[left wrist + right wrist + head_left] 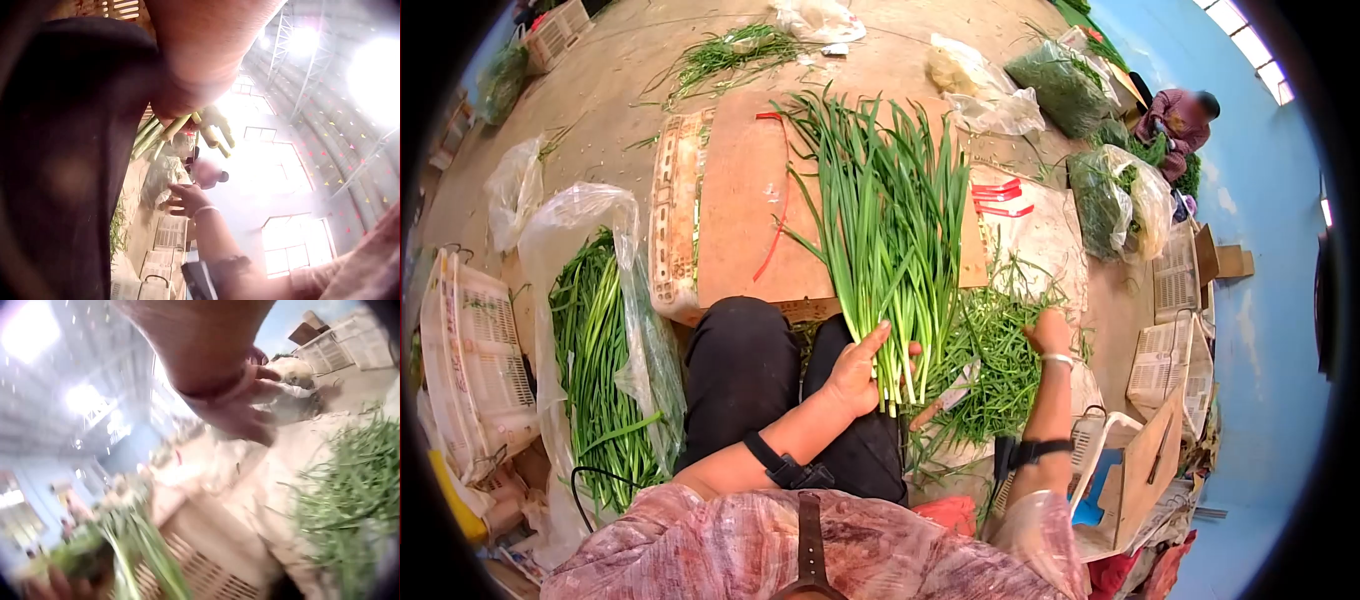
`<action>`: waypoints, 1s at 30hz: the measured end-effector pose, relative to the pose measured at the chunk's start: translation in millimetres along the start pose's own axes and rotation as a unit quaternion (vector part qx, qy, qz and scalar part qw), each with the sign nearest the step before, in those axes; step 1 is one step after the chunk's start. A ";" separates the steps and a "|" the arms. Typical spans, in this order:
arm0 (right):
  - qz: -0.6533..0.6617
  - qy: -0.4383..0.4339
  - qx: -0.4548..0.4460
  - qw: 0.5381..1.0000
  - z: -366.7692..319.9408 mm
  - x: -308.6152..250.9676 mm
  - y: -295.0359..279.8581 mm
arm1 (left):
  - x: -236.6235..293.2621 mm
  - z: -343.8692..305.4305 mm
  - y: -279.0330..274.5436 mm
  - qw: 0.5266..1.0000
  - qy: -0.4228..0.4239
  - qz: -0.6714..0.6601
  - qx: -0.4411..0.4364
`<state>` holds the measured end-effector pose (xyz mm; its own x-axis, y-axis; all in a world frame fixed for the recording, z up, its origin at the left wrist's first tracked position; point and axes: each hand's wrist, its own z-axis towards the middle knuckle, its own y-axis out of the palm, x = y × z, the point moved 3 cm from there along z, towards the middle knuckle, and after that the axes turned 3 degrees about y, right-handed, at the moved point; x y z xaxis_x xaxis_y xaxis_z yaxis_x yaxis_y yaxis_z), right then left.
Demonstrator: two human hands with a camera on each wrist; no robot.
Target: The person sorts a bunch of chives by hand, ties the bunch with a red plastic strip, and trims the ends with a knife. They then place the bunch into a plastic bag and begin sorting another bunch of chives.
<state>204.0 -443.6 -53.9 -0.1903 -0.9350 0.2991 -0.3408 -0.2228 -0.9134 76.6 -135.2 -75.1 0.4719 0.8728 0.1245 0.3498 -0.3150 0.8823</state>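
The left hand [858, 375] grips a bunch of long green leafy stalks [890, 220] near their pale cut ends; the leaves spread over a brown board [740, 200]. Those stalk ends [212, 134] also show in the left wrist view. The right hand [1050, 335] is held over a pile of green trimmings [1000, 370], apart from the bunch. Its fingers [181, 199] are spread and hold nothing visible; the right wrist view shows the same hand [240, 412] blurred. A knife [948, 400] with a wooden handle lies beside the trimmings. One red strip [785, 200] lies on the board.
Several red strips [1002, 198] lie right of the board. An open plastic bag of green stalks [595, 370] stands at the left, near white crates [480, 350]. Further crates [1160, 370] and filled bags [1090, 200] line the right. Another person [1175, 125] sits at the back right.
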 end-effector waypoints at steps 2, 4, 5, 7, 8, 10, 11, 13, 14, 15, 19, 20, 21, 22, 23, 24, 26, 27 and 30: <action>0.449 -0.062 -0.016 0.891 -8.9 -5.4 31.5 | 1.0 0.0 -2.3 1.000 0.006 0.024 0.011; 0.663 0.004 -0.120 0.739 -30.2 -43.1 51.3 | 1.1 2.0 -3.0 1.000 0.000 0.024 -0.009; 0.714 0.006 -0.149 0.684 -37.0 -67.6 59.6 | 1.6 2.5 0.3 1.000 -0.004 0.022 -0.015; 0.810 -0.045 -0.227 0.539 -32.4 -113.9 106.5 | 1.7 0.0 3.3 1.000 -0.011 0.023 -0.015; 0.850 -0.095 -0.268 0.444 -27.4 -133.7 132.9 | 1.8 -0.4 4.5 1.000 -0.014 0.020 -0.020; 0.884 -0.095 -0.278 0.365 -72.1 -155.0 74.2 | 2.6 0.9 3.8 1.000 -0.015 0.022 -0.017; 0.885 -0.147 -0.298 0.327 -76.3 -157.8 66.0 | 2.9 1.9 0.2 0.999 -0.014 0.029 -0.014; 0.891 -0.138 -0.303 0.309 -83.0 -154.2 52.7 | 4.0 2.8 -1.2 0.999 -0.007 0.037 -0.018; 0.894 -0.129 -0.290 0.316 -83.3 -151.8 49.7 | 5.0 3.4 -1.4 0.999 -0.013 0.042 -0.021; 0.888 -0.129 -0.315 0.308 -84.1 -148.7 44.2 | 6.1 3.6 -1.2 0.999 -0.016 0.047 -0.021; 0.871 -0.135 -0.308 0.358 -104.9 -142.8 -1.4 | 6.5 4.3 -1.6 0.998 -0.005 0.068 -0.006; 0.860 -0.146 -0.304 0.383 -110.0 -144.6 -12.2 | 5.6 3.8 -0.5 0.998 -0.005 0.067 -0.006; 0.852 -0.102 -0.300 0.416 -113.7 -147.2 -16.5 | 5.1 2.5 2.3 0.996 -0.004 0.089 0.017; 0.834 -0.098 -0.283 0.464 -111.8 -150.1 -13.3 | 4.9 1.4 3.3 0.993 -0.002 0.111 0.040; 0.812 -0.127 -0.249 0.512 -114.9 -152.7 -18.0 | 4.6 1.4 3.0 0.993 -0.004 0.113 0.037; 0.786 -0.157 -0.213 0.559 -119.6 -156.0 -26.2 | 4.8 1.7 2.0 0.993 -0.002 0.112 0.036; 0.618 -0.239 0.019 0.749 -115.1 -158.5 -27.6 | 5.7 2.3 0.6 0.993 0.015 0.115 0.014; 0.544 -0.242 0.078 0.800 -120.3 -160.8 -34.2 | 5.4 2.3 -1.1 0.994 0.016 0.109 0.006; 0.328 -0.198 0.097 0.919 -148.1 -171.9 -73.3 | 3.5 2.0 2.3 0.996 0.022 0.084 -0.010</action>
<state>125.4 -225.7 2.5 0.0663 -0.9040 -0.4224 -0.0933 0.4158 -0.9046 80.7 -133.7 -73.5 0.4857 0.8244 0.2906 0.2522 -0.4504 0.8565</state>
